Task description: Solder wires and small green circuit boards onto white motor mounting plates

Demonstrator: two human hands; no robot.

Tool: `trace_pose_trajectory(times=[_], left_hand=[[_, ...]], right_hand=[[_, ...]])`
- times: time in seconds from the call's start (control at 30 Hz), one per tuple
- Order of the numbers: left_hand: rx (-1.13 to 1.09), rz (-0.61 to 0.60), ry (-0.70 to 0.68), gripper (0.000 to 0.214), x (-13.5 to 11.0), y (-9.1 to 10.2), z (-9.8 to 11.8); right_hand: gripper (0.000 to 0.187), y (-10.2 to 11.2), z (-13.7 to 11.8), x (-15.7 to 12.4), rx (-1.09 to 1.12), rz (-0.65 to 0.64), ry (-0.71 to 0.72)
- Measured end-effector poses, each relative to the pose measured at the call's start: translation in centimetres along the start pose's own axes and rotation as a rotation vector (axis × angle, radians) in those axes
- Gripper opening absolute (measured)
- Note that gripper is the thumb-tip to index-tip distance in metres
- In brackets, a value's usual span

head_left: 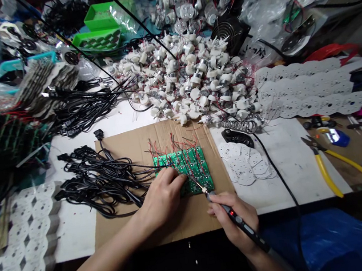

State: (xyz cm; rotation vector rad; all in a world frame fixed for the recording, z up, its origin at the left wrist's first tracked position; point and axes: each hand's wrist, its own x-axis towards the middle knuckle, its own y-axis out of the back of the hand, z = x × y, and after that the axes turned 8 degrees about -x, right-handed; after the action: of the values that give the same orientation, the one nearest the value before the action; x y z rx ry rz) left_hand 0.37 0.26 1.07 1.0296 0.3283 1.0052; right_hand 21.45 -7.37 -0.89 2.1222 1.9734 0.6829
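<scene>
In the head view, a green circuit board (204,179) lies on a sheet of cardboard (199,218), with thin red and black wires standing up from it. My left hand (165,187) rests over its left part, fingers pinched together at the board; what they hold is hidden. My right hand (238,217) is closed around a black soldering iron (244,225) with a red light on its body. The iron's tip points up and left, at the board close to my left fingertips. Black cables (105,173) with plugs lie bundled left of the board, their ends running to it.
Behind the cardboard rises a heap of small white motors (192,71). A coiled-spring iron stand (240,125) and white round boards (243,162) lie to the right, then yellow-handled pliers (324,173). Stacked white panels (29,233) sit left. The iron's cord (281,175) crosses the right side.
</scene>
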Motion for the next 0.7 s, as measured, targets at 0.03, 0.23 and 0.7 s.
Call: trace_pose_trajectory(times=[0.03, 0.23, 0.7], left_hand=[[-0.001, 0.005, -0.002, 0.029, 0.0, 0.0, 0.0], [0.008, -0.014, 0.013, 0.029, 0.0, 0.0, 0.0], [0.067, -0.121, 0.014, 0.017, 0.8, 1.1, 0.6]], right_hand=[[0.021, 0.0, 0.1, -0.1, 0.016, -0.002, 0.0], [0.019, 0.2, 0.9, -0.5, 0.091, 0.036, -0.047], [0.016, 0.3, 1.1, -1.0, 0.088, 0.101, -0.106]])
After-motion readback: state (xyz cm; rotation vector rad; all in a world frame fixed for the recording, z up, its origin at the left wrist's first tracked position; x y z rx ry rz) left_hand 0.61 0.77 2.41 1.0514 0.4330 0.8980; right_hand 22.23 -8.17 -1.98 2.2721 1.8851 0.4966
